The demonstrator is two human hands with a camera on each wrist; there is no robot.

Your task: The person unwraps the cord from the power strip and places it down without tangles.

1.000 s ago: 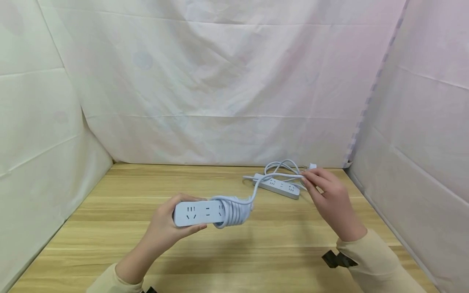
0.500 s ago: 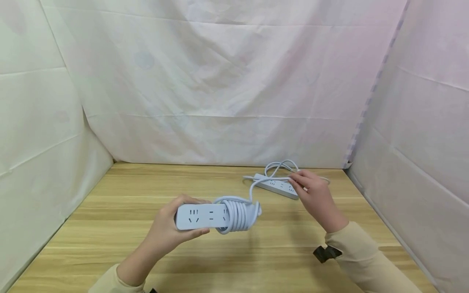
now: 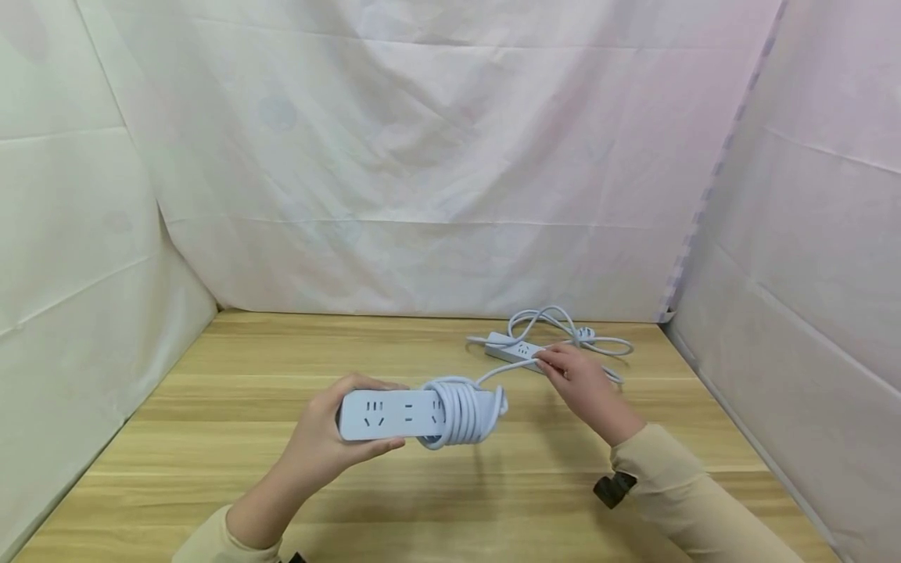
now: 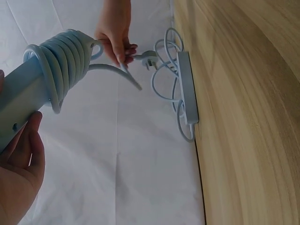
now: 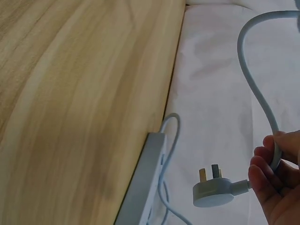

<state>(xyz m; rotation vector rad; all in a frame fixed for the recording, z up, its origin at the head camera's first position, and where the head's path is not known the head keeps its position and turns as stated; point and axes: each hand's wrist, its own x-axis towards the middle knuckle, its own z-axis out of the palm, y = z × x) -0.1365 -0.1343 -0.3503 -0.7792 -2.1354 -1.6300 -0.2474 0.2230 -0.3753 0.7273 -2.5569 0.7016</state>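
Note:
My left hand [image 3: 313, 434] grips one end of a white power strip [image 3: 390, 414], raised above the table with its sockets facing me. Several turns of its cord [image 3: 461, 410] are wound around the other end. From those turns a loose stretch of cord runs to my right hand [image 3: 580, 387], which pinches it between thumb and fingers. In the right wrist view, a plug [image 5: 213, 192] with metal prongs appears beside the fingers; which cord it ends I cannot tell. The left fingers partly cover the strip's near end in the left wrist view.
A second white power strip [image 3: 503, 348] lies toward the back right of the wooden table [image 3: 281, 352], its cord [image 3: 542, 313] in loose loops. My right hand covers part of it in the head view. White cloth [image 3: 436, 156] hangs behind and on both sides.
My right hand has moved left and nearer to me with the cord, shortening the loose stretch to the wound turns. The left hand and held strip have shifted slightly right.

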